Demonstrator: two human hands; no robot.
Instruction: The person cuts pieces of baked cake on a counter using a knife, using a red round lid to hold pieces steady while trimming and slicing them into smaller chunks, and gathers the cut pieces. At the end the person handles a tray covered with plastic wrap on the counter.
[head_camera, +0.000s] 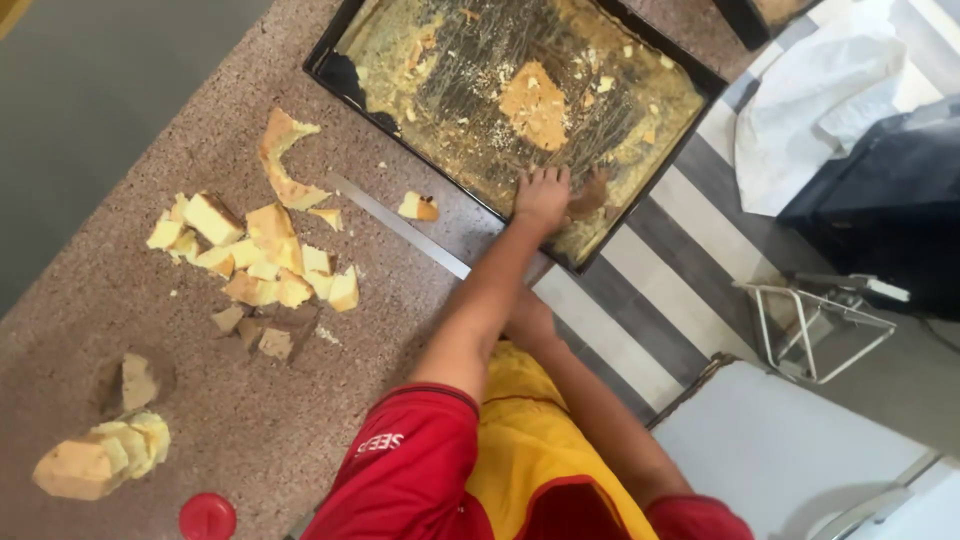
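My left hand (543, 195) lies palm down, fingers apart, on the near corner of a black baking tray (345, 75). The tray is coated with crumbs and has a patch of stuck cake (535, 105) in its middle. A brown blurred bit (592, 192) sits just right of the fingers. My right hand (530, 318) is at the counter's edge below the tray, mostly hidden behind my left forearm. Its grip cannot be made out. A long metal ruler (400, 227) lies on the speckled counter (250, 410) left of my arm.
Several yellow cake offcuts (255, 262) are heaped on the counter, with more (100, 455) at the lower left beside a red lid (207, 517). To the right are a white cloth (820, 90), a dark bag (880, 215), a white wire frame (820, 330) and a striped floor (640, 300).
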